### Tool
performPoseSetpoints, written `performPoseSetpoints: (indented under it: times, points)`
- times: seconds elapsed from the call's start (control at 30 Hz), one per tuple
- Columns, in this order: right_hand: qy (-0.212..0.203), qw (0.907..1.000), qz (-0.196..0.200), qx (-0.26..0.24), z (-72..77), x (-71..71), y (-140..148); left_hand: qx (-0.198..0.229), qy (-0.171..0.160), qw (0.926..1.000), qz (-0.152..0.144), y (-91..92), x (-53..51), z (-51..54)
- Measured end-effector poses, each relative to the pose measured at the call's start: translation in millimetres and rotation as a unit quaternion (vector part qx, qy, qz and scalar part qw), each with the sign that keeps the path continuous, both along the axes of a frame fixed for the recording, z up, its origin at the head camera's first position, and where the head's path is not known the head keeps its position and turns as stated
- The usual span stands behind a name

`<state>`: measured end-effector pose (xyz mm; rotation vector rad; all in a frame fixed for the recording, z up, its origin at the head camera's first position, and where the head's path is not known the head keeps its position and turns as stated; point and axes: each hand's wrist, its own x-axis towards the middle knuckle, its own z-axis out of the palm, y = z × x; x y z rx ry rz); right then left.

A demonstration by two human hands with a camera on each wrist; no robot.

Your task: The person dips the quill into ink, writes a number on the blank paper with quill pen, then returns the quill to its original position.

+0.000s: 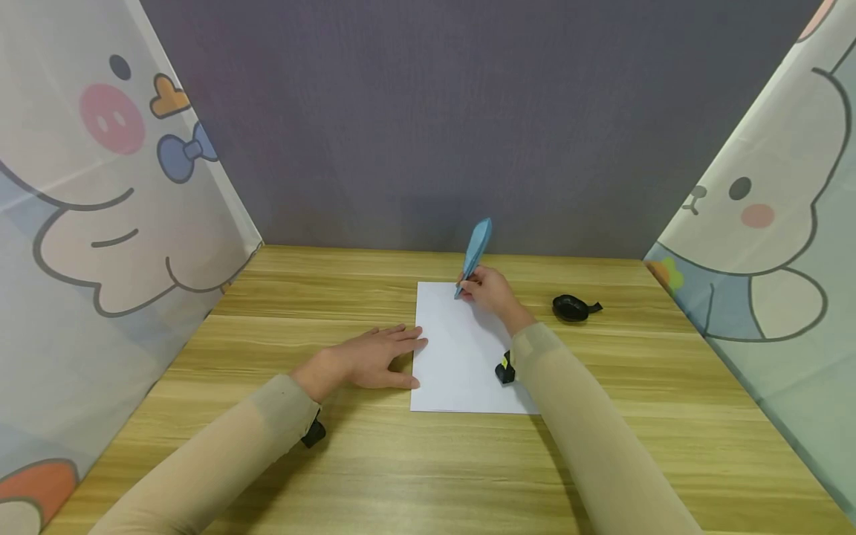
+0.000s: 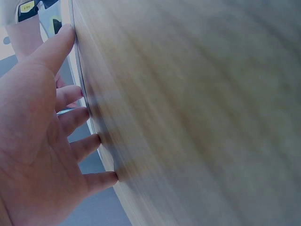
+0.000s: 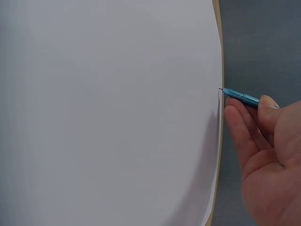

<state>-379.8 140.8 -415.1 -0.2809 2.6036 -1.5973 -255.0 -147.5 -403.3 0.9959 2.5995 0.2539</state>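
Note:
A blank white sheet of paper [image 1: 455, 364] lies on the wooden table. My right hand [image 1: 493, 290] pinches a light blue pen [image 1: 477, 247] with a broad, feather-like upper end, above the far part of the sheet. In the right wrist view the pen's thin dark tip [image 3: 220, 89] is at the paper surface; whether it touches cannot be told. The left hand [image 1: 374, 358] lies flat with spread fingers, its fingertips on the sheet's left edge. Seen from the left wrist, the left palm [image 2: 33, 136] shows with straight fingers. No marks are visible on the paper.
To the right of the sheet sits a small black oval object [image 1: 571, 307] with a short tail. A grey panel [image 1: 428, 126] rises behind the table [image 1: 321, 282], and cartoon-printed cloths [image 1: 100, 245] flank both sides. Both wrists carry small black devices [image 1: 505, 369].

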Motion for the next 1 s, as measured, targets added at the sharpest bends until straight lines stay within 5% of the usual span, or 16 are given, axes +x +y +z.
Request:
performPoseSetpoints:
  times: [1.0]
  points:
    - [0.013,0.9986,0.033,0.039,2.7,10.4,-9,0.003,-0.005,1.0000,0.002,0.0,1.5,1.9]
